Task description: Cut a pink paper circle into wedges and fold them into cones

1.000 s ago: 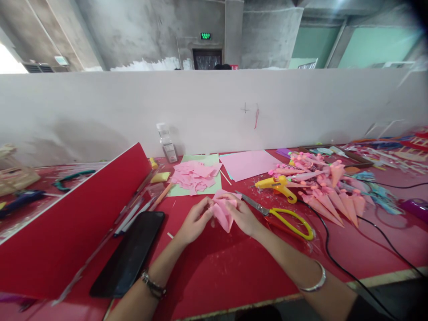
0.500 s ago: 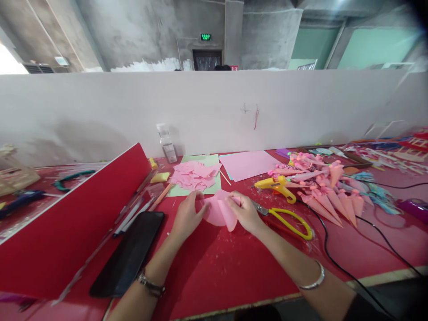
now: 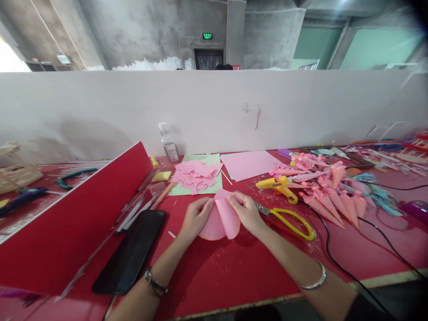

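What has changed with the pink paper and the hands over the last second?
The pink paper, bunched tight between both hands a second ago, now spreads into a rounded, curled piece. The left hand and right hand still pinch its top edges. The scissors, glue gun and phone lie unmoved.

Both forearms are reaching forward from the lower edge and are coming together in the middle, with the left hand (image 3: pixel 195 218) and the right hand (image 3: pixel 246 213) lying close to each other, backs facing up. The fingers (image 3: pixel 204 206) of each hand are bending inward and pinching toward the other hand. The left wrist is wearing a dark bracelet and the right forearm a silver bangle.
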Motion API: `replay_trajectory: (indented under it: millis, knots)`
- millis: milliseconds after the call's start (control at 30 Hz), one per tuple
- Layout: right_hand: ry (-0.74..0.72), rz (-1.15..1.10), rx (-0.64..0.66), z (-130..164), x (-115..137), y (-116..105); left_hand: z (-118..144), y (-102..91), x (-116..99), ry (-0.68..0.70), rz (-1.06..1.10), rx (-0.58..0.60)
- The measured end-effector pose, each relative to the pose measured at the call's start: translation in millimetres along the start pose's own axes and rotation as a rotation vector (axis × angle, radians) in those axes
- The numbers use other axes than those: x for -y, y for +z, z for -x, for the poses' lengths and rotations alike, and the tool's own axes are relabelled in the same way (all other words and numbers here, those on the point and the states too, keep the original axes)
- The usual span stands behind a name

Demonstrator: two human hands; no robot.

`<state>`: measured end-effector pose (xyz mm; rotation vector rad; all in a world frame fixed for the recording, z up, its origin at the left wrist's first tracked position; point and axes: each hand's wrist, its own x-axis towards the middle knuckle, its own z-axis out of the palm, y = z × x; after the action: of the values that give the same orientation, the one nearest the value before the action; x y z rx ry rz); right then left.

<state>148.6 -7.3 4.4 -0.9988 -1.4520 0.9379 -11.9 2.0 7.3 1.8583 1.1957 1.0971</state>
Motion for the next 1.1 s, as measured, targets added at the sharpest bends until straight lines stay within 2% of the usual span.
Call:
replay_trajectory:
  millis: [100,200,400,500,667,867,1100]
  knots:
    - [0.016,-0.002,-0.061,0,-1,-1,-2,-3.5,0,-0.028,0.024,-0.058]
    - [0.012,0.010,-0.114,-1,-3,-2,-4,-7.1,-1,0.033,0.032,-0.065]
    - [0.026,0.065,-0.220,-2,-4,-4,-4,-7.9,0,0.158,-0.017,0.106]
    - [0.008,0.087,-0.154,-1,-3,-3,-4,-6.5,4,0.184,-0.093,0.099]
    - [-0.037,0.130,-0.010,0,-1,0,-3,-6.0,8,0.123,-0.191,0.022]
    - [-0.033,0.114,-0.011,0,-3,-1,-2,-5.1,3,0.033,-0.147,-0.084]
    - [-0.048,0.119,-0.045,0,-3,-1,-3,-4.1,5,-0.034,-0.145,-0.106]
